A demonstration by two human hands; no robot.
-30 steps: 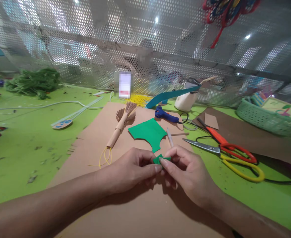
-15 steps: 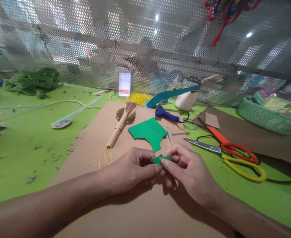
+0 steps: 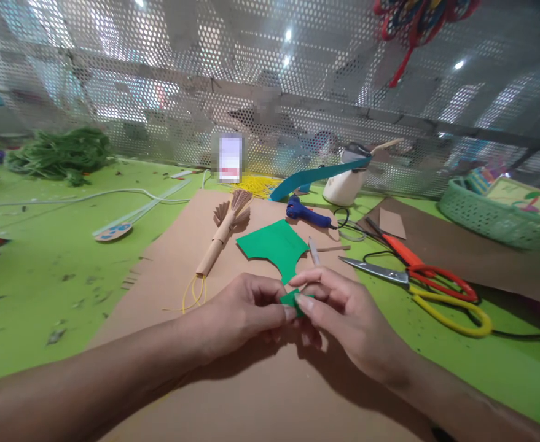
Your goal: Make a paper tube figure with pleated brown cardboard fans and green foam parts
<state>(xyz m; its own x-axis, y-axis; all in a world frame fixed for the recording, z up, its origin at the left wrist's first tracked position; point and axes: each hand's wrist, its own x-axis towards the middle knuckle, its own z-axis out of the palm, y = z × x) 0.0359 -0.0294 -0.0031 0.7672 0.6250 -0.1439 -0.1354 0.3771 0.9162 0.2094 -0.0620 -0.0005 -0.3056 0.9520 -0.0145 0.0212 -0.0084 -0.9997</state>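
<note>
A small piece of green paper [image 3: 291, 299] is pinched between both hands above a brown paper sheet [image 3: 223, 399]. My left hand [image 3: 246, 319] grips its left side with thumb and fingers. On the other side, my right hand [image 3: 343, 319] holds it, thumb pressed on top. Just beyond my fingers lies a larger green paper cutout [image 3: 274, 242] with curved notches. A pale pen [image 3: 314, 252] rests right of that cutout, partly behind my right hand. To the left is a rolled brown paper figure [image 3: 223, 236] with fanned, pleated ends and a yellow string loop [image 3: 199, 293].
Scissors [image 3: 384, 271] with red and yellow handles lie at right, near a red-handled tool [image 3: 396, 250]. Farther back are a blue-handled tool [image 3: 309, 212], a white container [image 3: 343, 186] and a phone [image 3: 230, 158]. A green basket [image 3: 486, 209] stands far right; green cords [image 3: 58, 153] are heaped left.
My right index finger has shifted slightly left over the small green paper. Both hands still hold that piece, and the whole view has moved a little.
</note>
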